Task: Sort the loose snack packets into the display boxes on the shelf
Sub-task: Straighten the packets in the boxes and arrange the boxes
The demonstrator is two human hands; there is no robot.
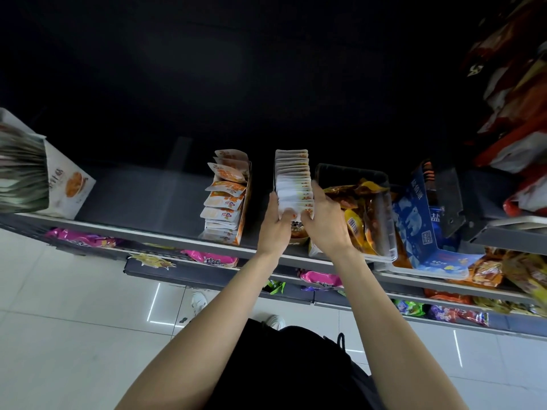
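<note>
- Step in hand, as I judge it: squaring up a row of packets (293,179) that stands on edge in a display box (297,235) at centre frame, on the shelf (154,236).
- The left hand (273,224) holds the near end of the row from the left, fingers curled against the packets. The right hand (324,220) presses in from the right, fingers bent over the top edges. Both grips are narrow, closed on the row between them.
- The row runs from the hands back toward the dark rear of the shelf. The far packets look even; the near ones, under the fingers, look less tidy.
- Left of centre a second box (228,199) holds orange-and-white packets that lean and fan loosely; it likely needs the same tidying.
- Just right of the hands a clear tub (381,229) holds loose yellow and orange packets (355,220), probably what remains to sort.
- Next move, I would guess: let go of the row without toppling it, then reach into the tub for like packets and find their box.
- Writing: the box front under the hands shows a Chinese character, partly hidden. A blue carton (414,220) at right carries polar bears and the character 盐. The white carton (69,180) at far left bears print too blurred to read.
</note>
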